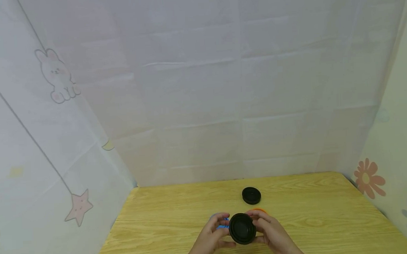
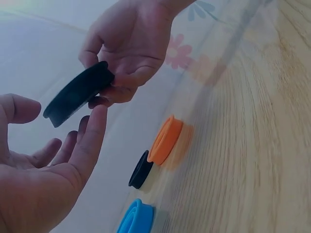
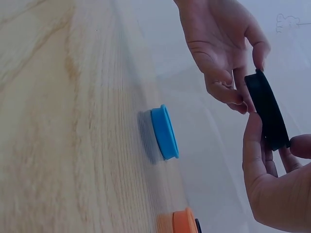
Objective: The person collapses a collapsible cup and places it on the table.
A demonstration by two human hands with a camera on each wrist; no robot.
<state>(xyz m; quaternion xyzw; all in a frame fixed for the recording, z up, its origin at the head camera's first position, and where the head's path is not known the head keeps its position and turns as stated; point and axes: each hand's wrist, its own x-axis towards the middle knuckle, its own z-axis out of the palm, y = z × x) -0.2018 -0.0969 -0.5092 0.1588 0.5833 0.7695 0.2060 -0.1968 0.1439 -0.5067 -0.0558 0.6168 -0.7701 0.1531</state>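
Note:
A black round folded collapsible cup (image 1: 242, 228), shallow and ringed inside, is held up above the table with its ringed face toward the head camera. My right hand (image 1: 272, 232) pinches one side of it between thumb and fingers. On the other side is my left hand (image 1: 211, 234), its thumb and fingers spread around the cup's edge. In the left wrist view a small gap shows between the left thumb (image 2: 26, 109) and the rim; whether a left fingertip touches the underside, I cannot tell.
On the wood-grain table (image 1: 172, 204) lie a blue ringed cup (image 3: 164, 132), an orange one (image 2: 166, 140) and another black one (image 1: 251, 195) farther back. In the head view my hands partly cover the blue and orange ones. Pale printed sheets (image 1: 188, 93) enclose the table.

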